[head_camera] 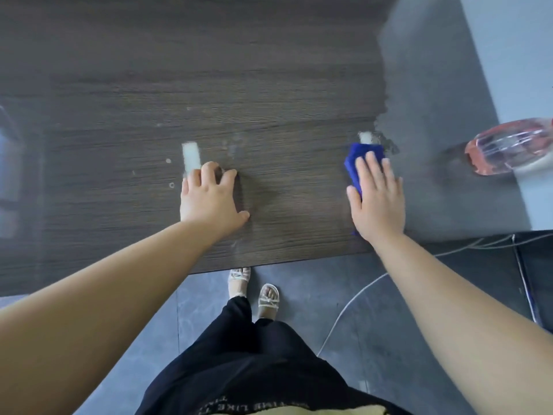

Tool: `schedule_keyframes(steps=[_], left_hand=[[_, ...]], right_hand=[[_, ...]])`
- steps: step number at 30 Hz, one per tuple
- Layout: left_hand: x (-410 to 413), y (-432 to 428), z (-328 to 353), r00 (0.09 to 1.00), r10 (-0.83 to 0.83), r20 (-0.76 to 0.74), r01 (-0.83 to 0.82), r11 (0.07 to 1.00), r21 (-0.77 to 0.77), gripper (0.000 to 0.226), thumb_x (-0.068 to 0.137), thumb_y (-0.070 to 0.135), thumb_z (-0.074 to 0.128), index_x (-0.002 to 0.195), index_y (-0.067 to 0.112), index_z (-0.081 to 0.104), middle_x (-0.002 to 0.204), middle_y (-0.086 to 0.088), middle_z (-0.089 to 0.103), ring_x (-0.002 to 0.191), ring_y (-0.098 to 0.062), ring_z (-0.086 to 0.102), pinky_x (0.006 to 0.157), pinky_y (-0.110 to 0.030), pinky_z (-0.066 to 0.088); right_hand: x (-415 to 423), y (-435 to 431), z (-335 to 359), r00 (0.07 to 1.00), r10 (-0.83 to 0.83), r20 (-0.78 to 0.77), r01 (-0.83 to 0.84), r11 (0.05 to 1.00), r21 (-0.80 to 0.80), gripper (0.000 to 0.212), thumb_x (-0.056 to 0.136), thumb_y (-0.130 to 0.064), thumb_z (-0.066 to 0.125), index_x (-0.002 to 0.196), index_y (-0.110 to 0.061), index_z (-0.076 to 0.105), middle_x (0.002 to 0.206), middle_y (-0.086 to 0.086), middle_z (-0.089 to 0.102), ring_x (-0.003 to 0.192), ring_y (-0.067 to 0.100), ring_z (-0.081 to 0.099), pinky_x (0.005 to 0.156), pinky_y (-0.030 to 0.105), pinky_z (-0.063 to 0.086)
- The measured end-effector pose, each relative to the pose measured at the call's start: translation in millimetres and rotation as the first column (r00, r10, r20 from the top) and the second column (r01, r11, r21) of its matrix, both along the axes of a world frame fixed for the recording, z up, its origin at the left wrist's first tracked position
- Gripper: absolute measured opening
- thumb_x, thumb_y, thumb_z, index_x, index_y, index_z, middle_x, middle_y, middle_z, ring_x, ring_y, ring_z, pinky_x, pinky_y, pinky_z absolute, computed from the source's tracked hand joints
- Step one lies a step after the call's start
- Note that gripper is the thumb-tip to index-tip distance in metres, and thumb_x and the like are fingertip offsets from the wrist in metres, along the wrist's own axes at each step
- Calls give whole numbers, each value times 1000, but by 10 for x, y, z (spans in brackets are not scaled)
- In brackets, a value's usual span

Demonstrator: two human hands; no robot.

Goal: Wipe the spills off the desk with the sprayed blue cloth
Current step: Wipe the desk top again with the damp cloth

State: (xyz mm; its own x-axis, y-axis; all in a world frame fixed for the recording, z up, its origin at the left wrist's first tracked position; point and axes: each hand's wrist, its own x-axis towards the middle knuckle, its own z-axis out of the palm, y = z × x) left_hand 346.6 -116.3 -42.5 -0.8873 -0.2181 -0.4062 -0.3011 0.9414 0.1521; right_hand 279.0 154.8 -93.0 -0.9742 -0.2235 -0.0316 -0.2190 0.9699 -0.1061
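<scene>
At the far left edge a blurred, pale object (9,163) is sitting on the dark wood-grain worktop (119,115), too smeared to make out; moving right, a few pale droplets (171,185) are dotting the wood beside a bright reflected strip; the left hand (209,202) is resting there palm-down, its fingers (209,172) spread and lightly bent, tips touching the bare surface and holding nothing; just beyond it a faint whitish smear of spills (233,148) is lying on the wood between the 2 hands; further right the blue cloth (363,157) is lying bunched on the worktop where the wood meets a grey section (434,115), with a wet patch (387,145) glistening at its far edge; the right hand (378,202) is pressing flat on the cloth, fingers straight and together, not curled round it; at the far right a clear spray bottle (508,148) with pinkish tint is lying on its side on the grey section, well apart from the cloth; below, a pale cable (353,298) is trailing across the grey floor (389,324).
</scene>
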Motion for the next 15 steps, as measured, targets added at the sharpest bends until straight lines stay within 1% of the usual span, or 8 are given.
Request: schedule_keyframes(steps=[2, 3, 4, 6, 8, 10, 12, 15], left_hand=[[71, 96, -23, 999, -29, 23, 29, 1000, -8, 79, 80, 51, 63, 145, 25, 25, 149, -8, 18, 135, -33, 17, 112, -44, 20], [92, 135, -33, 999, -35, 31, 35, 999, -11, 79, 82, 52, 60, 146, 25, 23, 151, -8, 16, 136, -33, 16, 112, -44, 20], [98, 151, -36, 999, -34, 36, 34, 999, -12, 79, 83, 52, 59, 147, 24, 21, 151, -8, 15, 137, -33, 15, 112, -45, 21], [101, 155, -33, 999, -30, 41, 30, 1000, -8, 80, 83, 54, 58, 147, 25, 20, 152, -7, 15, 137, -33, 14, 109, -45, 26], [102, 139, -25, 999, -27, 41, 27, 1000, -6, 80, 83, 56, 58, 147, 26, 21, 151, -4, 16, 136, -31, 15, 104, -45, 33], [110, 128, -15, 998, -35, 47, 36, 999, -20, 80, 83, 58, 56, 147, 28, 19, 151, -2, 15, 136, -30, 14, 100, -44, 38], [110, 127, -20, 997, -46, 57, 48, 998, -30, 80, 84, 59, 53, 148, 28, 17, 153, -3, 13, 137, -30, 13, 103, -44, 35], [109, 132, -39, 996, -55, 65, 58, 998, -35, 81, 85, 59, 52, 149, 26, 14, 154, -5, 11, 137, -32, 12, 108, -44, 29]], right_hand=[[179, -272, 11, 960, -279, 8, 279, 960, -27, 61, 93, -38, 37, 148, -13, 27, 157, 7, 21, 144, 31, 17, 111, 55, 21], [329, -456, 7, 959, -284, 14, 284, 958, -28, 63, 92, -40, 38, 148, -13, 25, 157, 7, 18, 144, 30, 16, 113, 54, 19], [494, -646, 0, 980, -199, 16, 199, 980, -29, 64, 92, -42, 38, 149, -14, 25, 157, 7, 18, 144, 30, 16, 113, 54, 18], [794, -852, -7, 993, 114, 17, -113, 993, -28, 62, 92, -43, 34, 147, -15, 31, 155, 6, 26, 142, 29, 23, 111, 54, 23], [739, -708, 8, 909, 416, 33, -415, 909, -16, 58, 91, -42, 34, 142, -16, 40, 151, 5, 36, 139, 29, 31, 108, 55, 32], [452, -379, 19, 829, 557, 48, -558, 830, 13, 55, 91, -39, 34, 141, -18, 42, 149, 2, 38, 137, 28, 34, 105, 56, 33], [217, -15, -9, 869, 494, 17, -494, 868, 50, 55, 92, -39, 34, 142, -18, 40, 150, 2, 37, 138, 29, 33, 105, 59, 33], [133, 140, -2, 997, 72, 36, -73, 997, 32, 56, 97, -39, 31, 148, -16, 28, 156, 4, 23, 143, 30, 19, 111, 55, 23]])
